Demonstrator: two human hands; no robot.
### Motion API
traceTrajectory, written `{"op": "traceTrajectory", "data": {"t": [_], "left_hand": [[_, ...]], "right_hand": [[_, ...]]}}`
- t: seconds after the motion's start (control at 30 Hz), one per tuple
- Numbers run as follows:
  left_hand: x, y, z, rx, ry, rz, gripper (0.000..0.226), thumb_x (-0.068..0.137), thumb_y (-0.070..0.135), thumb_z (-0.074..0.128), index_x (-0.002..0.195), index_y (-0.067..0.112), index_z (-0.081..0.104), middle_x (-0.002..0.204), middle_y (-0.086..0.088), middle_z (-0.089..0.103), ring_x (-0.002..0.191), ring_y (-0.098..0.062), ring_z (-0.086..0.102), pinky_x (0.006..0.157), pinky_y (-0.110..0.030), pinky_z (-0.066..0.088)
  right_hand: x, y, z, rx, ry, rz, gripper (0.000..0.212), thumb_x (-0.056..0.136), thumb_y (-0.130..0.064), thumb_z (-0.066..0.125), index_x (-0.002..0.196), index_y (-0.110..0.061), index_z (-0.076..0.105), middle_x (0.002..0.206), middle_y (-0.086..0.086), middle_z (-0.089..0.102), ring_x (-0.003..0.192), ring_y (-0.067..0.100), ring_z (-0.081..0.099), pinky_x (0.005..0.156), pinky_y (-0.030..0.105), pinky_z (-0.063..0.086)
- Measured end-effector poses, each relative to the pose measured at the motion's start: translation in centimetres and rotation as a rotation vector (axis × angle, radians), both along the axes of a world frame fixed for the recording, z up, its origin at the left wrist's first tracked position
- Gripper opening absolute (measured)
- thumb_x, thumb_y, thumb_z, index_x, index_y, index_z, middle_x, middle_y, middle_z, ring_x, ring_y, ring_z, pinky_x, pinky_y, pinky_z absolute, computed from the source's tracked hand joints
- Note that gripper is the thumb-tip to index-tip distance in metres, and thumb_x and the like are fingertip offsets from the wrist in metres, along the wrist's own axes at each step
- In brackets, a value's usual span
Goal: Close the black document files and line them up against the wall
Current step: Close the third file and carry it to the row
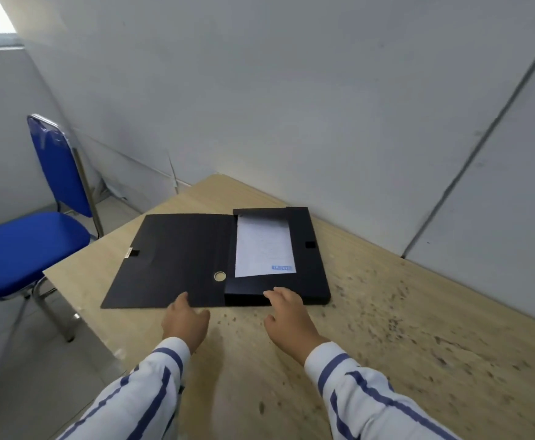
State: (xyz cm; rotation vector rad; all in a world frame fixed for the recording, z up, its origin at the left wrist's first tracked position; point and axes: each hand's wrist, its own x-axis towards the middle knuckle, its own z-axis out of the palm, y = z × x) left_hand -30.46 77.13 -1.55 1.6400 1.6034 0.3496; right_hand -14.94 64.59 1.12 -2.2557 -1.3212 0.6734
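Fingers of the right hand (286, 315) are laid, spread, on the open black file (196, 258) — the left hand (186, 322), loosely open, touches its flap's near edge; nothing is gripped.

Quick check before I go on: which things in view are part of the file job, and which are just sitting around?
Part of the job:
- black document file, lying open on the table
- white paper inside its tray
- wall behind the table
- left hand and right hand, both at the file's near edge

Just there:
- blue chair left of the table
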Motion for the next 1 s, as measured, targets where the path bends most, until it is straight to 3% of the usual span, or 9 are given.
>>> {"op": "traceTrajectory", "data": {"t": [0.3,0.57,0.73,0.83,0.9,1.0], "left_hand": [[-4.1,9.7,-1.5,-0.03,0.242,0.139,0.065,0.084,0.03,0.059,0.141,0.008,0.037,0.141,-0.022,0.045,0.127,-0.043,0.042,0.107,-0.053,0.037],[-5.9,15.1,-1.7,-0.128,0.373,0.317,0.049,0.085,0.03,0.056,0.125,0.003,0.046,0.127,-0.025,0.048,0.114,-0.042,0.045,0.099,-0.049,0.038],[-6.6,17.2,-1.4,-0.158,0.342,0.327,0.045,0.085,0.032,0.054,0.118,0.0,0.05,0.122,-0.026,0.05,0.11,-0.043,0.048,0.094,-0.048,0.041],[-7.5,18.4,-1.1,-0.205,0.351,0.231,0.039,0.087,0.034,0.051,0.098,-0.001,0.06,0.094,-0.02,0.059,0.092,-0.039,0.056,0.082,-0.04,0.042],[-8.0,18.7,-1.0,-0.229,0.298,0.174,0.04,0.089,0.035,0.048,0.097,-0.001,0.062,0.083,-0.016,0.059,0.083,-0.036,0.058,0.079,-0.038,0.043],[-8.2,19.0,-0.9,-0.268,0.209,0.151,0.049,0.093,0.041,0.044,0.109,-0.003,0.06,0.096,-0.017,0.059,0.088,-0.036,0.056,0.086,-0.039,0.043]], "right_hand": [[0.7,5.5,-3.1,-0.275,-0.216,-0.037,0.061,0.095,-0.03,0.042,0.149,-0.028,0.013,0.161,0.006,0.004,0.147,0.03,-0.001,0.118,0.047,0.01],[0.0,6.2,-4.5,-0.29,-0.298,-0.111,0.059,0.095,-0.039,0.038,0.149,-0.032,0.013,0.161,0.002,0.008,0.148,0.026,0.002,0.118,0.047,0.009],[-0.1,6.6,-4.6,-0.284,-0.305,-0.152,0.056,0.096,-0.044,0.037,0.147,-0.034,0.018,0.16,0.0,0.013,0.147,0.025,0.007,0.117,0.047,0.011],[-0.2,6.8,-4.7,-0.289,-0.308,-0.168,0.055,0.096,-0.043,0.037,0.147,-0.035,0.019,0.16,0.0,0.015,0.147,0.025,0.007,0.117,0.047,0.011],[-0.4,6.9,-4.7,-0.295,-0.312,-0.176,0.054,0.097,-0.042,0.036,0.147,-0.034,0.019,0.16,0.0,0.015,0.147,0.025,0.007,0.117,0.047,0.011],[-0.5,7.3,-4.7,-0.306,-0.315,-0.19,0.052,0.097,-0.042,0.036,0.147,-0.035,0.021,0.159,0.0,0.016,0.147,0.025,0.008,0.117,0.047,0.01]]}}
